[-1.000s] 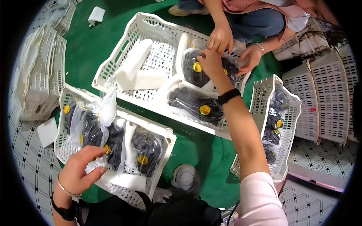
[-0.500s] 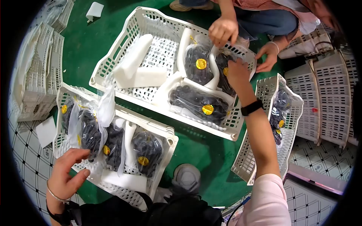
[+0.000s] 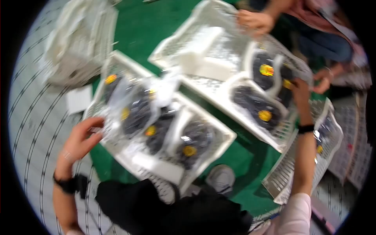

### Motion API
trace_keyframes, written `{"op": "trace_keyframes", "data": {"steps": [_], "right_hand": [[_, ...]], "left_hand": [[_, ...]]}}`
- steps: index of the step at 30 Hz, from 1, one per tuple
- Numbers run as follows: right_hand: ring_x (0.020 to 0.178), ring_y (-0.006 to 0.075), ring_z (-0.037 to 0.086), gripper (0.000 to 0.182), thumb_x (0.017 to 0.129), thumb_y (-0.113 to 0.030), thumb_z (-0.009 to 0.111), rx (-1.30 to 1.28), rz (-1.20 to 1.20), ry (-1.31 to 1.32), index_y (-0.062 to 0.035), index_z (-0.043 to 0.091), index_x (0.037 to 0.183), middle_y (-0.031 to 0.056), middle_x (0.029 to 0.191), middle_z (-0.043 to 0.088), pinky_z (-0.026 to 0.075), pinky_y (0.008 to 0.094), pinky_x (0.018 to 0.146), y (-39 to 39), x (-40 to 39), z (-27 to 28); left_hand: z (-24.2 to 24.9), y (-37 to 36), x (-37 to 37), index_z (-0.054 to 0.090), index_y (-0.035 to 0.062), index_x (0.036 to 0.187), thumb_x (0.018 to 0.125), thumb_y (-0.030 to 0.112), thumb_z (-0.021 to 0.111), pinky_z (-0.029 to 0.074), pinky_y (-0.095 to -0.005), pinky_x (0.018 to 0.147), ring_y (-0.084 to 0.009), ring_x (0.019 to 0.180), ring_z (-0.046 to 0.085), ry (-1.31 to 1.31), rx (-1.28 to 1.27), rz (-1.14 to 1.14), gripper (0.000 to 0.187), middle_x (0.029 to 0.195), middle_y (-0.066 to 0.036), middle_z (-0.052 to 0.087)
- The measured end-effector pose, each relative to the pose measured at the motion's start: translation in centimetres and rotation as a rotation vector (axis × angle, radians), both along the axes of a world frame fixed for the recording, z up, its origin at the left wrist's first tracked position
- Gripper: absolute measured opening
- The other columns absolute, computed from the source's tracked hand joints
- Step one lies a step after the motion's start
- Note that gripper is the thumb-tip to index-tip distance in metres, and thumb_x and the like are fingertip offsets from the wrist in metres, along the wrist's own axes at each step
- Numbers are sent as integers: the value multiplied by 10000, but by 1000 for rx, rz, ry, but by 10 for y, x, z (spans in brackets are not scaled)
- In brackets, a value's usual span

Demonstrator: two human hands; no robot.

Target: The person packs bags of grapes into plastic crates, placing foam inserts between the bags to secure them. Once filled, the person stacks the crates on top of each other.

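Observation:
My left hand is at the left edge of the near white crate, thumb and fingers apart around a gap. Inside this crate stand several clear bags of dark grapes with gold stickers, parted by white foam strips. My right hand reaches into the far crate, touching a bagged bunch of grapes at its right end. Motion blur hides its fingers. Two more bagged bunches, one of them the lower grape bag, lie beside it between foam pieces.
A co-worker's hand is over the far crate's back rim; their other hand is at its right end. A third crate with grape bags stands at right. Stacked crates stand at left, near a white foam piece.
The whole view has swung, so the crates appear farther right and higher, and blurred. The co-worker's hand has shifted left along the far crate's back rim. My right hand stays at the same grape bag.

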State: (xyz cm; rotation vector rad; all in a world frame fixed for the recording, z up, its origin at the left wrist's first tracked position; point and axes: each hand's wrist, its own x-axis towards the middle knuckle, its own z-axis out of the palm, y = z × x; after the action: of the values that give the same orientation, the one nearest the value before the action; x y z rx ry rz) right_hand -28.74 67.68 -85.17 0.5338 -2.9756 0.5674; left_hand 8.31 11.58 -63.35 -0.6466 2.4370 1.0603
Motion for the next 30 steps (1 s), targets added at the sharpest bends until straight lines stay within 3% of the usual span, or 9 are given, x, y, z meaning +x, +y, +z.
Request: {"op": "trace_keyframes", "data": {"steps": [1,4,10,12,16,22,26,27,30], "right_hand": [[797,344,622,185,764,-149,628,32,13,-19,-20,665,892,175,812,650,481,421,729,-1,-1,5],[988,371,566,343,803,-152,636,280,7,25,-19,589,1115,199,1120,585,446,410,851,-25,27,32],[1110,368,510,407,758,-39,674,-85,513,-21,-28,554,1146,202,1211,519,423,404,934,-195,149,121],[1096,369,522,452,756,-35,670,-92,696,-78,-21,531,1186,198,1218,516,426,398,929,-238,171,134],[1174,262,491,596,792,-55,654,-429,475,115,-40,426,1342,153,1275,509,393,355,971,-294,146,139],[1347,409,280,811,698,-194,773,-98,881,-255,-168,372,1403,275,1441,283,291,463,1078,-358,197,110],[964,308,610,681,719,-267,780,-480,745,-503,-42,481,1288,251,1154,574,497,369,827,-384,197,86],[796,195,625,620,749,-284,773,-662,765,-490,5,514,1234,152,1003,638,513,314,704,-391,204,89],[917,145,588,606,781,-257,750,-1051,825,-943,17,479,1248,72,1019,613,485,280,808,-409,243,106]], "left_hand": [[-7,-3,0,539,-13,1206,819,90,624,489,-315,835,-202,1007,586,-9,-100,-31,409,1121,-123,594],[-44,-28,4,470,-7,1279,817,227,659,411,-391,972,-310,1137,502,150,-352,-251,552,1211,-182,519],[-118,-1,-7,304,12,1400,619,415,819,293,-432,1073,-390,1277,369,448,-395,-323,1019,1383,-239,368],[-137,24,-14,299,-6,1395,583,405,830,323,-438,1048,-415,1237,397,480,-397,-291,1054,1363,-244,384],[-158,21,-27,283,81,1414,583,399,796,412,-450,940,-368,1111,491,409,-339,-107,1027,1207,-210,484],[-152,8,-17,367,87,1362,585,302,786,470,-404,857,-359,968,534,611,-222,-110,909,1037,-202,526],[-140,7,9,351,85,1380,592,249,804,476,-366,915,-315,1049,550,670,-88,-7,923,1126,-193,522],[-136,7,15,351,81,1379,595,224,809,474,-357,916,-291,1059,560,739,52,58,919,1144,-181,532],[-103,16,28,373,40,1349,620,166,813,469,-321,911,-202,1039,587,824,278,303,861,1142,-128,579]]}}
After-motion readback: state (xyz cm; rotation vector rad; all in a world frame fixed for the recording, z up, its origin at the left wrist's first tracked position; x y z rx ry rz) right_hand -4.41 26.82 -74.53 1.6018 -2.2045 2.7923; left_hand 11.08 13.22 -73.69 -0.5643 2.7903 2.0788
